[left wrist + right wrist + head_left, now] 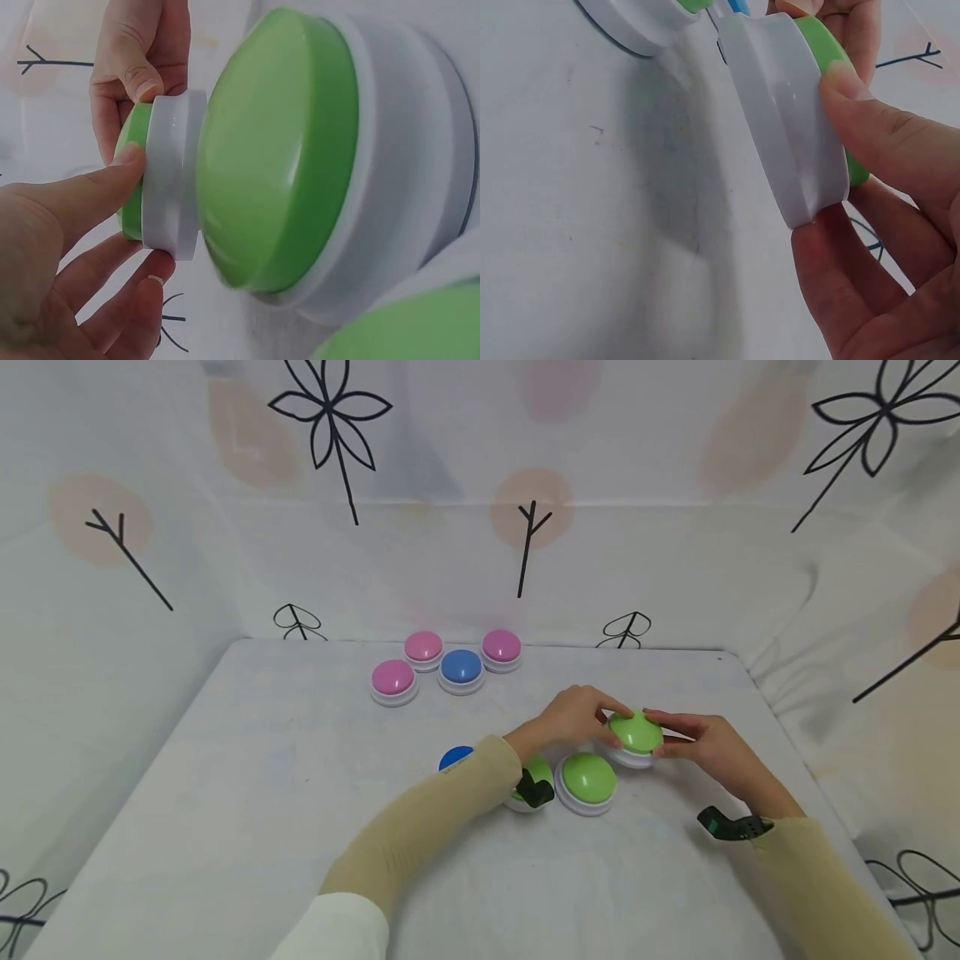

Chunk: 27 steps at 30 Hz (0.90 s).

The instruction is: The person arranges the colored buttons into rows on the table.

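Both hands hold one round push button with a green dome (636,732) and a white base, at the right of the table. My left hand (572,720) pinches its left side, thumb on the green rim in the left wrist view. From the right, my right hand (712,752) grips it, thumb on the dome's edge and fingers around the white base (787,120). That base looks raised off the table, with a shadow beside it in the right wrist view. Close by stands a second green button (588,778); a third green button (538,770) is partly hidden by the left wrist.
Behind the left sleeve, a blue button (454,757) shows only partly. Toward the back edge stand a blue button (461,667) and pink buttons (393,677), (423,646) with a magenta button (501,646). White patterned cloth (450,552) surrounds the white table (300,827).
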### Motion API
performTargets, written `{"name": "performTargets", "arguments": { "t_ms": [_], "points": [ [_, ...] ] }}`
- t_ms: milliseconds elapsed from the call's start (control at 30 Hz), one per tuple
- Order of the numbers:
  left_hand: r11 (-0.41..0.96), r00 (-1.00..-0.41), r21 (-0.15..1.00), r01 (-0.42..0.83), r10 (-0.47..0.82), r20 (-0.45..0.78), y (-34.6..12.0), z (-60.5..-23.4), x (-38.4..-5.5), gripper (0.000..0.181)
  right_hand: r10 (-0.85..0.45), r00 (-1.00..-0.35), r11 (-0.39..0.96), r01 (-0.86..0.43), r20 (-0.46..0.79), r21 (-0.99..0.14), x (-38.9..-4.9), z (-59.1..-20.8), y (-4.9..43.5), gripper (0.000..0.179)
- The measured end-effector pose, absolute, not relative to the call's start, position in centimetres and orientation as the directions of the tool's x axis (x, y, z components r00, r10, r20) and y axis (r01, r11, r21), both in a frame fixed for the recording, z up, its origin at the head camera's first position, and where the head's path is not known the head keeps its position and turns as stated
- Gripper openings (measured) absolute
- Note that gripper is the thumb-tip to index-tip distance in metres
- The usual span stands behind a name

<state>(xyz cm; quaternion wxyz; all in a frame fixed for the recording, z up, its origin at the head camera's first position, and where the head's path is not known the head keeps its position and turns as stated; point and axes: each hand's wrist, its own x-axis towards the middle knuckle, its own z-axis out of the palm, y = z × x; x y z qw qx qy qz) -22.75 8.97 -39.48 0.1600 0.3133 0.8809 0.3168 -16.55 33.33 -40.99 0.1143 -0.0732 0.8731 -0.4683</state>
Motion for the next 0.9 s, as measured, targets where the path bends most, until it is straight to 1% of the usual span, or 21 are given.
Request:
{"name": "performTargets", "arguments": {
  "t_ms": [167,333,500,767,900],
  "points": [
    [0.591,-0.741,0.661,0.462,0.667,-0.077,9.2,-39.7,-22.2,0.05,-0.212,-0.969,0.554,-0.014,-0.125,-0.832,-15.8,-41.1,33.5,0.066],
    [0.594,-0.734,0.65,0.474,0.675,-0.082,9.3,-39.8,-21.7,0.048,-0.195,-0.977,0.609,-0.056,-0.081,-0.792,-14.7,-41.2,33.2,0.064],
    [0.593,-0.697,0.615,0.52,0.711,-0.096,9.5,-39.9,-21.3,0.047,-0.15,-0.988,0.66,-0.066,-0.044,-0.749,-13.3,-41.5,33.2,0.064],
    [0.574,-0.656,0.6,0.558,0.748,-0.106,10.2,-40.4,-20.7,0.047,-0.112,-0.993,0.638,-0.055,-0.022,-0.768,-11.6,-42.2,33.6,0.064],
    [0.57,-0.648,0.613,0.547,0.752,-0.122,10.6,-40.7,-20.3,0.047,-0.058,-0.997,0.646,-0.005,-0.043,-0.764,-10.6,-42.4,33.4,0.068]
  ]
}}
